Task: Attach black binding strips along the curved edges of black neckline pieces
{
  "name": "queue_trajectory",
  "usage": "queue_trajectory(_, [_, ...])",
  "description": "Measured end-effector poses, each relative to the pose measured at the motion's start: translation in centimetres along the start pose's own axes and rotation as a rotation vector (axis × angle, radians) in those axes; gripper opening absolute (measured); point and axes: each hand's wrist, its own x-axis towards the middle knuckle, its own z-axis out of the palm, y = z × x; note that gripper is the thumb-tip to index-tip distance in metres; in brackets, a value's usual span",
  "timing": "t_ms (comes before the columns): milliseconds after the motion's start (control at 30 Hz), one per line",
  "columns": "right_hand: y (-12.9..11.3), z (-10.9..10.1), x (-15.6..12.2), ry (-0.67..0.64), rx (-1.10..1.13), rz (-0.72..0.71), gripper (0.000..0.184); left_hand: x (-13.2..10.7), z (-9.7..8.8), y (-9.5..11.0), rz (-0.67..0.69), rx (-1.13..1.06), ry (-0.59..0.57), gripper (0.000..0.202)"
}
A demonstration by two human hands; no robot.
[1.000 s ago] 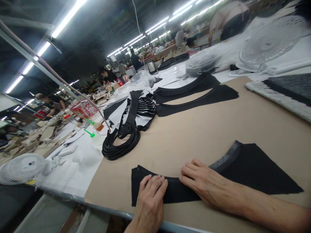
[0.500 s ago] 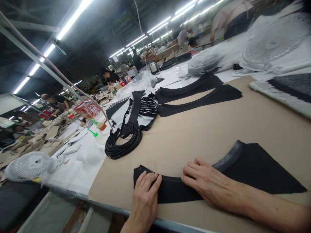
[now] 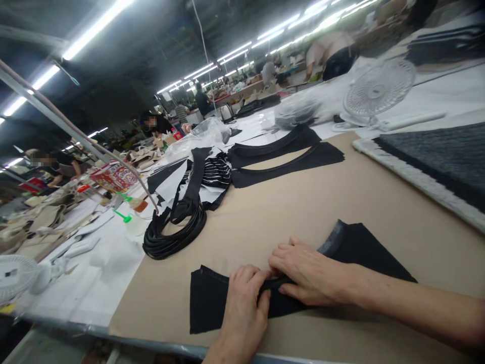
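A curved black fabric piece (image 3: 210, 303) lies on the brown board near the table's front edge. A greyish strip (image 3: 333, 240) shows along part of its inner curve. My left hand (image 3: 246, 303) is closed on that curved edge, thumb and fingers bent around it. Just to its right, my right hand (image 3: 303, 270) also grips the edge, its thumb lower on the fabric. Between the hands the edge looks folded or raised, and the fingers partly hide it.
Two similar black pieces (image 3: 288, 162) lie farther back on the brown board (image 3: 303, 207). Left of them sits a coil of black strips (image 3: 174, 237). A dark fabric stack (image 3: 435, 156) is at right; a white fan (image 3: 379, 91) stands behind. Bottles with green tips (image 3: 129, 220) stand at left.
My left hand has moved right along the curved edge, close to my right hand. Both now pinch the edge between them. The view has shifted to the right.
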Motion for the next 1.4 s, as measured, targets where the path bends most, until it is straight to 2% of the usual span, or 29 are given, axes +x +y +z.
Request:
queue_trajectory(133, [0.6,-1.1,-0.3,-0.059,0.039,0.013,0.013,1.0,0.0,0.5,-0.051,-0.104,-0.049,0.048])
queue_trajectory(300, [1.4,-1.1,-0.7,-0.056,0.103,0.005,0.012,1.6,0.8,1.0,-0.095,-0.125,-0.053,0.036])
queue_trajectory(567, [2.0,-0.4,-1.7,-0.003,0.183,-0.031,0.011,1.5,1.6,1.9,-0.025,-0.032,-0.012,0.037])
queue_trajectory(667, [2.2,0.1,-2.3,0.033,0.175,-0.083,0.012,0.9,2.3,2.1,0.042,0.037,0.049,0.033])
queue_trajectory(767, [2.5,0.4,-2.8,0.063,0.136,-0.14,0.011,-0.2,3.6,1.8,0.112,0.143,0.188,0.032])
queue_trajectory(900, [2.8,0.6,-3.2,0.093,0.04,-0.215,0.019,-1.8,4.7,1.0,0.283,0.294,0.339,0.037])
queue_trajectory(1033, [3.0,0.6,-3.6,0.107,-0.047,-0.252,0.022,-2.5,4.2,0.8,0.376,0.384,0.398,0.033])
queue_trajectory(1200, [2.0,1.0,-4.0,0.082,-0.142,-0.229,0.02,-2.5,2.6,0.2,0.425,0.342,0.351,0.031])
queue_trajectory(1300, [1.1,1.6,-4.1,0.1,-0.182,-0.213,0.017,-2.5,1.6,-0.4,0.367,0.269,0.286,0.026])
queue_trajectory(1400, [0.5,1.9,-4.1,0.111,-0.206,-0.21,0.016,-2.4,1.6,-0.4,0.263,0.205,0.23,0.026])
